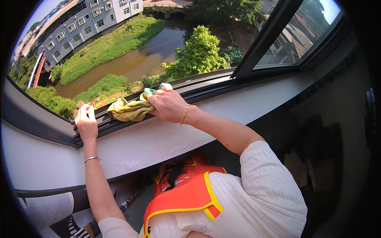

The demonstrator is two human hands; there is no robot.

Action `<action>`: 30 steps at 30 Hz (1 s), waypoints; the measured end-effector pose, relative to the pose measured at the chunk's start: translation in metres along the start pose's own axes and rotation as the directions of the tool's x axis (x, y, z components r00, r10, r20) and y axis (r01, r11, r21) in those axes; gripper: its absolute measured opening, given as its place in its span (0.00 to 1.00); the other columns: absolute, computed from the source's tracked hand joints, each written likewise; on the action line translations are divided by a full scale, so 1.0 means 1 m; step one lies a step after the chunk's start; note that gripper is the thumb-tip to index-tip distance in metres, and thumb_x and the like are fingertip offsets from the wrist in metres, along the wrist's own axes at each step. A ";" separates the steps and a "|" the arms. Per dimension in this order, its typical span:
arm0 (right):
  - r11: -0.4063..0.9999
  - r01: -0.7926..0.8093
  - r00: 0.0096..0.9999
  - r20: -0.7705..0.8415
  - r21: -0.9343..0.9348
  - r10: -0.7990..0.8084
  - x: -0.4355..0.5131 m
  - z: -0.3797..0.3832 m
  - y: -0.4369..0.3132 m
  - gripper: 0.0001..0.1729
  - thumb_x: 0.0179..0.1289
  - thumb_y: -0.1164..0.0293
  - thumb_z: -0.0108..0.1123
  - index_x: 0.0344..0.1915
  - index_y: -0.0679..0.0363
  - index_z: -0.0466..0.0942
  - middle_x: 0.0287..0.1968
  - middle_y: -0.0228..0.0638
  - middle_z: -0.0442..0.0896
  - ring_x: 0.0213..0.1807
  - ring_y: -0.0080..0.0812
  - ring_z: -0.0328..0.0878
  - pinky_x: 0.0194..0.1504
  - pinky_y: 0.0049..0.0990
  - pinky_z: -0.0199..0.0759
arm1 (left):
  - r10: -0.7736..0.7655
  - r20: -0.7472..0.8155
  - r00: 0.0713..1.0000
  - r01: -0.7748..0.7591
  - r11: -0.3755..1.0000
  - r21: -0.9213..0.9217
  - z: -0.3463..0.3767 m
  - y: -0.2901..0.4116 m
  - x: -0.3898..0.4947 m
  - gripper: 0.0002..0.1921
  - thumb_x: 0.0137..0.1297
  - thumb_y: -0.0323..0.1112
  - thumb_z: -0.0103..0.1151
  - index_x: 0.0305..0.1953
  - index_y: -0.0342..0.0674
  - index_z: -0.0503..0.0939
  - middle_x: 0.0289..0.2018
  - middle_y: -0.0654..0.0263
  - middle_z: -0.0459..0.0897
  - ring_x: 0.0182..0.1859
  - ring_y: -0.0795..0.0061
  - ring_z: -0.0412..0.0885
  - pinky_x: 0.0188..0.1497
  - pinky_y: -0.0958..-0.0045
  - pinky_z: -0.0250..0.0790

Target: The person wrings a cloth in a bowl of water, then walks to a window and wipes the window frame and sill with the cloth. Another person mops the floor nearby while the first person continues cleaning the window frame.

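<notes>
My right hand (169,105) is closed around a crumpled cloth (131,110), mostly yellow with a pale green and white part bunched above the fingers. The cloth lies on the dark metal sliding-window track (102,122), its loose end pointing left along the rails. Near the left end of that track is my left hand (87,123), raised with bent fingers at the outer rail. Whether it grips the rail or something small is hidden by the fingers. A white windowsill (154,139) with flaking paint runs below both hands.
A dark-framed sliding sash (248,44) stands at the right of the opening. Outside, far below, are a river (128,64), a leafy tree (202,50) and a grey building (89,26). Patterned fabric (68,211) lies below the sill at lower left.
</notes>
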State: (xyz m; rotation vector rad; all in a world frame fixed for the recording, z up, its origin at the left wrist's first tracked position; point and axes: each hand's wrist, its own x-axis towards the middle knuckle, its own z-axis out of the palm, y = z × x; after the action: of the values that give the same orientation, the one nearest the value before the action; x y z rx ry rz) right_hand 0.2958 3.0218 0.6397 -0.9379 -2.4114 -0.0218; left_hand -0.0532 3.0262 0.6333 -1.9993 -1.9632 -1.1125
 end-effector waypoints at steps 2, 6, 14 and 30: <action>0.983 -0.117 0.993 -0.031 -0.141 0.114 -0.047 -0.050 0.041 0.16 0.61 0.58 0.67 0.35 0.59 0.74 0.28 0.38 0.82 0.38 0.41 0.81 0.49 0.38 0.69 | -0.107 0.003 0.994 0.107 0.994 0.034 0.000 0.002 -0.001 0.11 0.73 0.37 0.54 0.45 0.37 0.79 0.42 0.56 0.84 0.45 0.54 0.80 0.54 0.59 0.67; 0.878 -0.378 0.925 -0.148 -0.292 0.349 -0.099 -0.105 0.093 0.13 0.61 0.65 0.65 0.41 0.61 0.79 0.30 0.38 0.82 0.37 0.41 0.79 0.49 0.39 0.66 | 0.017 -0.082 0.996 -0.016 1.000 0.014 0.006 0.009 0.001 0.11 0.73 0.39 0.54 0.44 0.37 0.79 0.38 0.56 0.84 0.43 0.54 0.80 0.54 0.59 0.67; 0.988 -0.037 0.996 -0.091 -0.151 0.023 0.006 0.001 -0.021 0.13 0.61 0.62 0.61 0.31 0.62 0.75 0.27 0.41 0.82 0.40 0.44 0.79 0.53 0.43 0.63 | -0.033 -0.057 0.998 0.031 0.999 -0.039 0.001 0.006 0.001 0.09 0.72 0.36 0.54 0.42 0.38 0.80 0.38 0.56 0.84 0.42 0.54 0.80 0.51 0.59 0.68; 0.814 -0.383 0.923 -0.137 -0.437 0.360 -0.104 -0.101 0.110 0.09 0.60 0.67 0.64 0.36 0.60 0.78 0.31 0.38 0.83 0.41 0.41 0.80 0.51 0.38 0.66 | -0.013 -0.054 0.998 0.013 1.000 0.005 0.003 0.005 0.008 0.12 0.73 0.38 0.53 0.39 0.35 0.80 0.37 0.53 0.84 0.44 0.51 0.79 0.54 0.57 0.68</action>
State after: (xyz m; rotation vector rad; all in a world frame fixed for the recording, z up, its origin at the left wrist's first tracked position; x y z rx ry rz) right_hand 0.4769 3.0200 0.6542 -1.5937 -2.1694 -0.4823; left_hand -0.0481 3.0338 0.6383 -1.9354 -1.9534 -1.1511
